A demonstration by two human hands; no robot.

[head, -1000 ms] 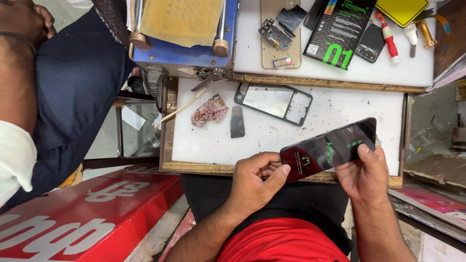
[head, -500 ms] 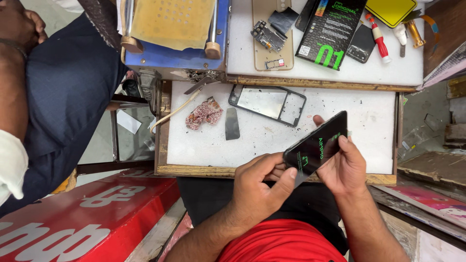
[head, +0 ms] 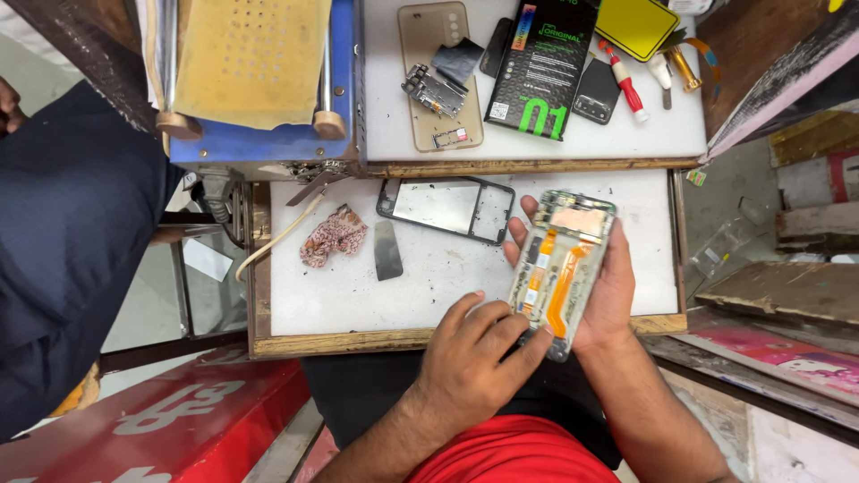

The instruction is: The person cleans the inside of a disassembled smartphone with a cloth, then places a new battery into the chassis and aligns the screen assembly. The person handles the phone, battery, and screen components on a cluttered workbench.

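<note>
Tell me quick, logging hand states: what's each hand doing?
Left hand: fingers pressed on the lower end of the opened phone.
Right hand: cradling that phone from underneath.
</note>
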